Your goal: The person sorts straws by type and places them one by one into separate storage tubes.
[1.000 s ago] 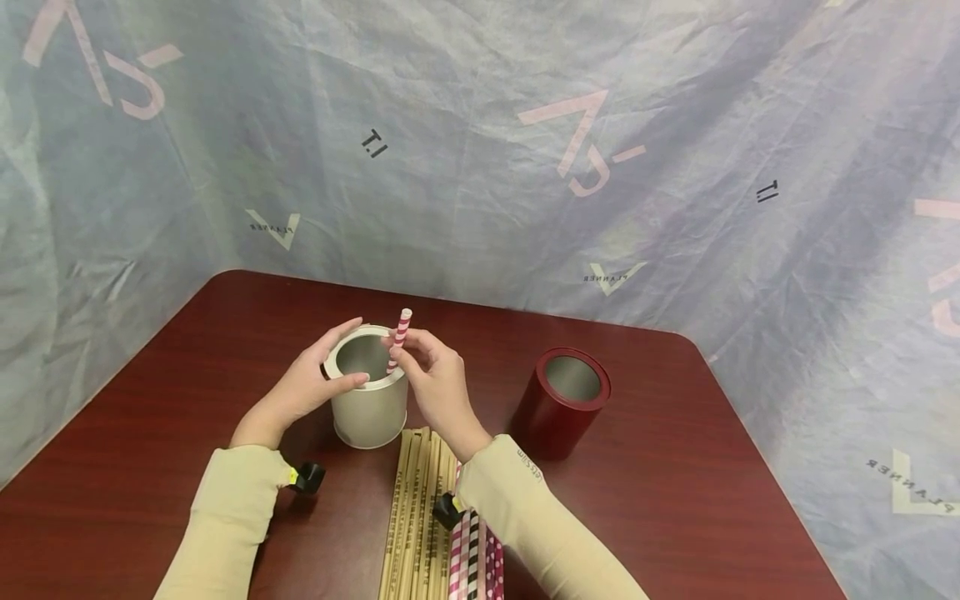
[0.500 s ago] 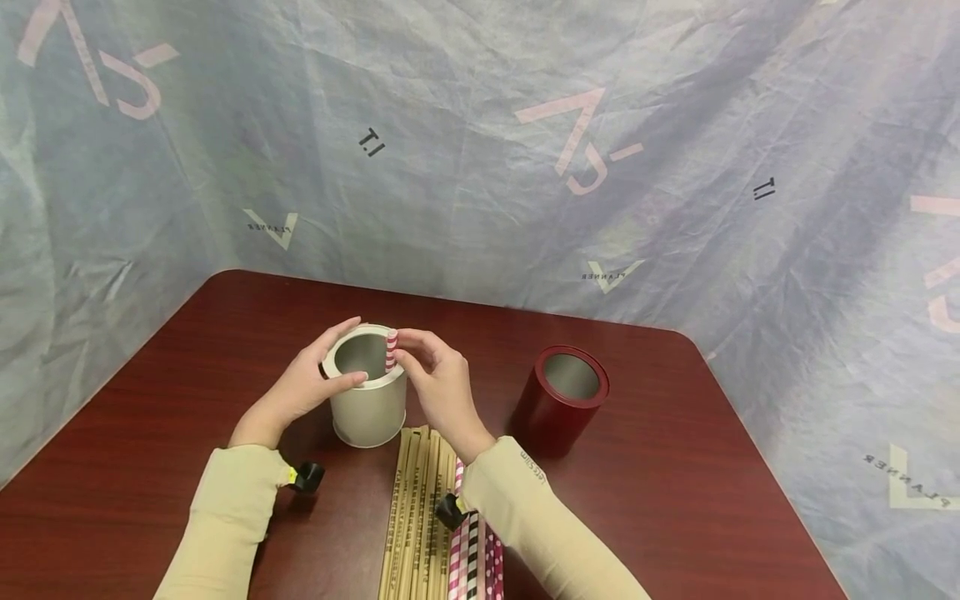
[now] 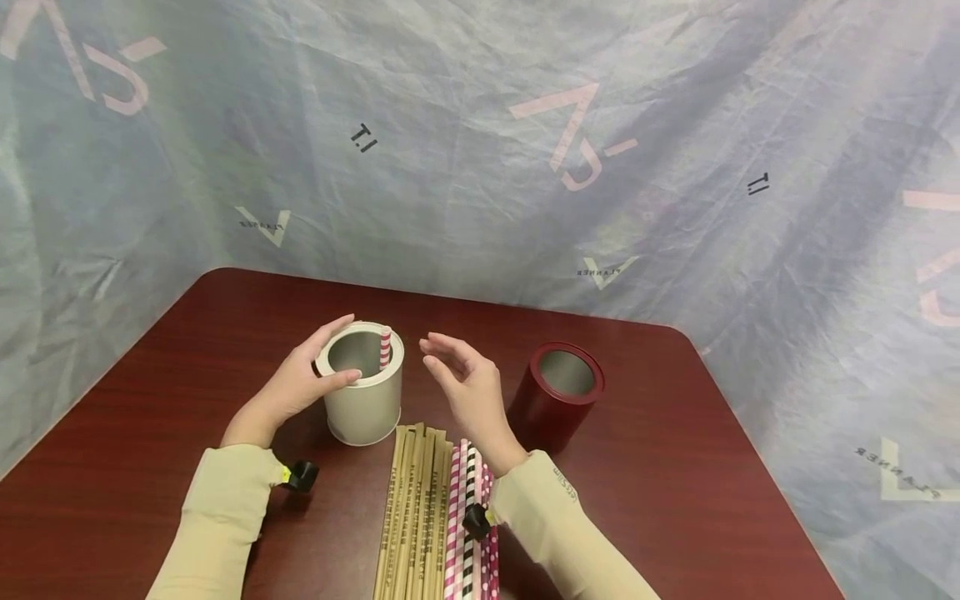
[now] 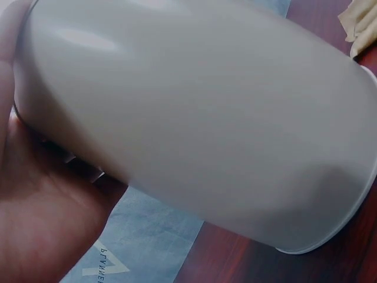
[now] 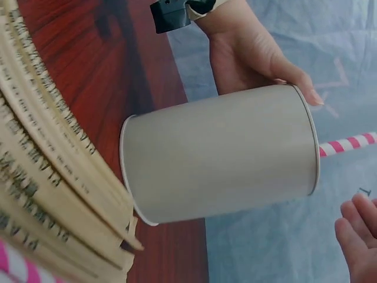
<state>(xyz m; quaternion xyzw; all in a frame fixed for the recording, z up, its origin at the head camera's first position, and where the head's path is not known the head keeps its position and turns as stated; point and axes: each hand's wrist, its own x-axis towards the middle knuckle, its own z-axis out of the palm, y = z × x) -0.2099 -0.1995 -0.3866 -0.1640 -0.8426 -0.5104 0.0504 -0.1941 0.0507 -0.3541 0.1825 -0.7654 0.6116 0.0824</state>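
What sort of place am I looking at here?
Probably a screened-off tabletop work station, perhaps set up for recording: printed fabric hangs behind and to both sides of a reddish-brown table, and a small black wrist-worn device is in view.

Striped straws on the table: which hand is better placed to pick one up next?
Probably the right hand: it holds nothing and is nearer the straws, while the left hand grips the white can.

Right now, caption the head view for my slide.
Left hand grips pale can, striped straw inside; right hand hovers apart, empty.
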